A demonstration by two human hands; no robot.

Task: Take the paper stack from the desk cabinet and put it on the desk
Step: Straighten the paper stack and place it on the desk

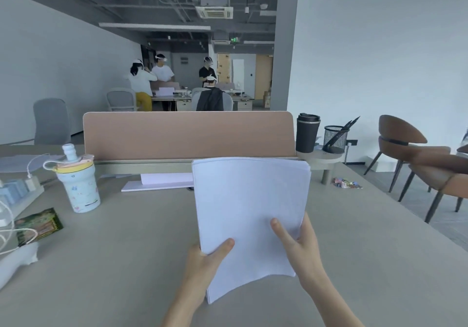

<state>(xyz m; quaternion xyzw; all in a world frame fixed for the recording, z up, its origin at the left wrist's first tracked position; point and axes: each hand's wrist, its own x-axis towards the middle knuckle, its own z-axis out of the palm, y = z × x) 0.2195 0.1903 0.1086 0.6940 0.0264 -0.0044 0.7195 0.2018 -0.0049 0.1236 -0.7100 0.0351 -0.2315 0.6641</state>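
A thick stack of white paper (249, 207) is held above the grey desk (131, 263), in the middle of the view, with its near edge bowed upward. My left hand (205, 263) grips its lower left edge, thumb on top. My right hand (300, 248) grips the lower right edge, thumb lying across the top sheet. Whether the stack touches the desk surface is unclear. The desk cabinet is out of view.
A pink divider panel (190, 134) closes the desk's far side, with white sheets (162, 182) at its foot. A pale blue bottle (77, 182), a green packet (39, 225) and cables lie left. A black cup (307, 133) and mesh pen holder (335, 138) stand far right. Brown chairs (415, 159) are beyond the right edge.
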